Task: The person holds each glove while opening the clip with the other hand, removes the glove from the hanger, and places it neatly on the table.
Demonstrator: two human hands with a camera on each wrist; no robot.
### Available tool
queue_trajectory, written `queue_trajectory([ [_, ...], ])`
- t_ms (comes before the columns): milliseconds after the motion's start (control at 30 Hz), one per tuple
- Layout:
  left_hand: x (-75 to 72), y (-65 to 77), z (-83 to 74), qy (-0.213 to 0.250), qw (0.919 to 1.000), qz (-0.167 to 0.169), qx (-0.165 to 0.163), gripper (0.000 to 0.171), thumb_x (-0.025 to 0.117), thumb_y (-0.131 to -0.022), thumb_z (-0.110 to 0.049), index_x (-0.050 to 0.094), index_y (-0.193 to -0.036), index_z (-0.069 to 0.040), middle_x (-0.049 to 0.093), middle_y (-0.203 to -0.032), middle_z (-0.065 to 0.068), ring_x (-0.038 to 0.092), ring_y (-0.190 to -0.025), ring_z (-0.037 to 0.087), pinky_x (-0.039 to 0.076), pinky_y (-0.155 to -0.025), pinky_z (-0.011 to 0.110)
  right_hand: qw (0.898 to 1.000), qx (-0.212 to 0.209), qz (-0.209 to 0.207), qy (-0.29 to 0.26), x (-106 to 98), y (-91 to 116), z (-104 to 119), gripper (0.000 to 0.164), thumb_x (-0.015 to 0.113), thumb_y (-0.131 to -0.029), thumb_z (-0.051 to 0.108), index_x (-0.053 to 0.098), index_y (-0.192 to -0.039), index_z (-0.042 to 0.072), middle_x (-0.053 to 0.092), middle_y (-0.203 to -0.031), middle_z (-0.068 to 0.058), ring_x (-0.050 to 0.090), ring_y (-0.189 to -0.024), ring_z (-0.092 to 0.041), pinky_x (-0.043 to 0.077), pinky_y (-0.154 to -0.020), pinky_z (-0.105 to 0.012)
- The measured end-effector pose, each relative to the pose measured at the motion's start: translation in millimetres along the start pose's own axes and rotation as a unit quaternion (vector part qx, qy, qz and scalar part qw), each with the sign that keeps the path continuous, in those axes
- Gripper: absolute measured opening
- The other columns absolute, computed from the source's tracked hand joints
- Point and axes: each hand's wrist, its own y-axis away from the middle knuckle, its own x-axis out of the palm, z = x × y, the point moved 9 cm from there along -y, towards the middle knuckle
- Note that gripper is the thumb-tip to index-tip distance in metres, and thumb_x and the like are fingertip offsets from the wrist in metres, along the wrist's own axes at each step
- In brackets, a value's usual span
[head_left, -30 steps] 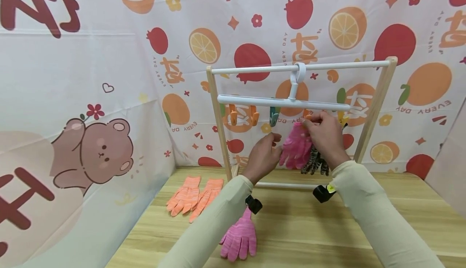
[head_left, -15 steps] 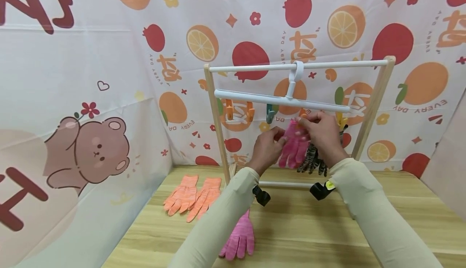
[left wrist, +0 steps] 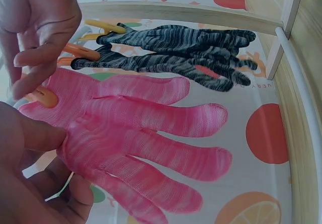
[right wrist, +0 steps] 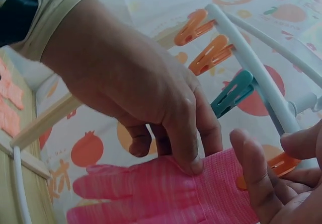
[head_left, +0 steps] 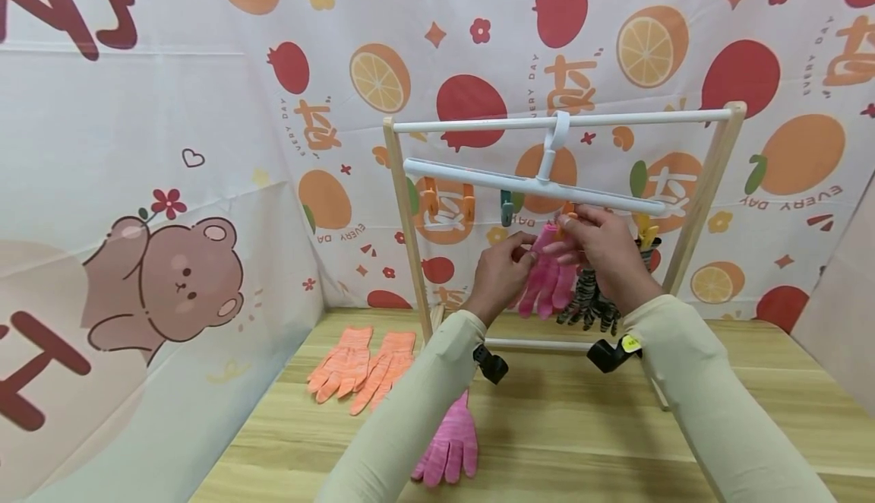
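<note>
A pink knit glove (left wrist: 136, 128) hangs cuff up, fingers down, below the white hanger (head_left: 478, 176). My left hand (head_left: 502, 271) pinches its edge near the cuff between thumb and fingers. At the cuff, my right hand (head_left: 611, 252) holds an orange clothes clip (right wrist: 282, 164), whose tip overlaps the pink fabric. Part of that clip is hidden by the fingers. Just to the right, two black-and-grey gloves (left wrist: 181, 38) hang from a yellow clip (left wrist: 105, 26) and another orange clip (left wrist: 80, 52).
Two bare orange clips (head_left: 468, 203) and a teal clip (head_left: 506, 208) hang along the hanger's left half. A wooden rack (head_left: 704, 199) with white bars carries the hanger. On the table (head_left: 547, 427) lie two orange gloves (head_left: 345, 362) and another pink glove (head_left: 451, 442).
My left hand has risen slightly and now pinches the pink glove's edge. The hanger tilts more, its left end higher. My right hand has stayed at the cuff and clip.
</note>
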Motion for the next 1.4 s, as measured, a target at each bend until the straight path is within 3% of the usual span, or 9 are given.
queue_trajectory([
  [133,1.8,1.0,1.9,0.007,0.9999,0.006,-0.01,0.018,0.063,-0.101,-0.018,0.074,-0.116,-0.015,0.07,-0.089,-0.003,0.062,-0.079,0.011,0.05,-0.07,0.029,1.0,0.011,0.005,-0.02,1.3,1.0,-1.5,0.049,0.058,-0.105,0.025,0.049,-0.147,0.002,0.067,-0.118,-0.004,0.073,-0.073,-0.011,0.057,-0.066,-0.025],
  [333,2.8,2.1,-0.2,0.023,0.9996,0.006,-0.015,0.02,0.065,-0.101,-0.028,0.073,-0.11,-0.011,0.069,-0.093,-0.003,0.061,-0.083,0.012,0.05,-0.072,0.029,0.999,0.028,-0.013,-0.039,-0.8,1.7,-2.7,0.053,0.066,-0.1,0.028,0.054,-0.143,0.0,0.073,-0.106,0.0,0.07,-0.064,-0.01,0.055,-0.06,-0.022],
  [667,0.1,6.9,-3.9,0.059,0.9982,-0.013,-0.002,0.011,0.067,-0.1,-0.017,0.073,-0.108,-0.013,0.067,-0.085,-0.004,0.06,-0.078,0.011,0.05,-0.064,0.025,0.996,0.033,-0.064,-0.05,-5.6,0.8,-5.5,0.047,0.066,-0.1,0.027,0.06,-0.138,0.0,0.075,-0.107,-0.003,0.066,-0.053,-0.009,0.051,-0.051,-0.02],
  [933,-3.9,15.0,8.0,0.08,0.9966,-0.006,-0.017,0.009,0.067,-0.099,-0.017,0.073,-0.105,-0.014,0.066,-0.086,-0.003,0.06,-0.078,0.012,0.051,-0.066,0.026,0.997,0.021,-0.069,-0.037,-4.0,0.3,-2.8,0.041,0.064,-0.102,0.026,0.063,-0.131,-0.002,0.074,-0.092,0.002,0.063,-0.051,-0.008,0.051,-0.049,-0.021],
  [1100,-8.0,20.2,18.0,0.083,0.9964,-0.005,-0.017,0.01,0.067,-0.099,-0.017,0.073,-0.105,-0.012,0.065,-0.086,-0.001,0.057,-0.076,0.012,0.049,-0.064,0.025,0.996,0.009,-0.081,-0.02,-5.9,0.7,0.8,0.035,0.063,-0.102,0.026,0.066,-0.127,0.0,0.073,-0.09,0.002,0.061,-0.049,-0.007,0.05,-0.047,-0.022],
  [1400,-16.1,27.8,29.5,0.084,0.996,-0.008,-0.03,0.01,0.067,-0.098,-0.017,0.073,-0.105,-0.014,0.066,-0.085,-0.002,0.058,-0.076,0.013,0.049,-0.065,0.027,0.995,0.016,-0.098,0.003,-8.2,1.2,2.3,0.041,0.062,-0.103,0.028,0.065,-0.13,-0.003,0.072,-0.089,0.001,0.059,-0.048,-0.006,0.049,-0.047,-0.022],
])
